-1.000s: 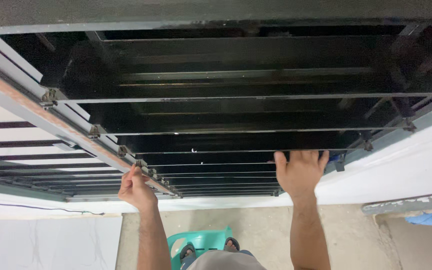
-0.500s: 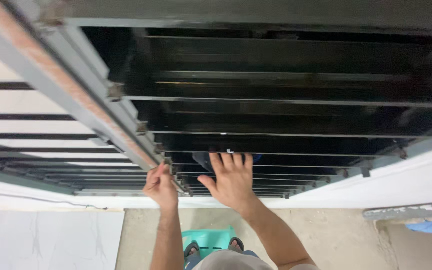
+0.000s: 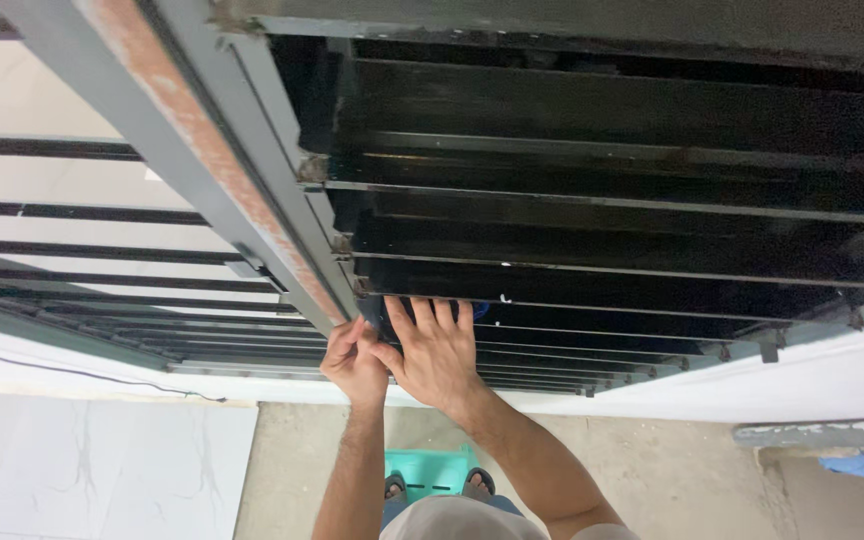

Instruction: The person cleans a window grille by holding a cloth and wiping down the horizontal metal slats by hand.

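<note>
Overhead, both hands (image 3: 407, 355) apparently press one dark slat (image 3: 592, 290).

Dark glass louvre slat (image 3: 592, 300); approx. horizontal; in frame

Even, soft daylight, brightest at 9 o'clock. Dark glass louvres (image 3: 602, 230) underexposed from 12 to 3, thin glare lines along their edges. Wide-angle stretch at corners. Mild softness, no motion blur.
</note>
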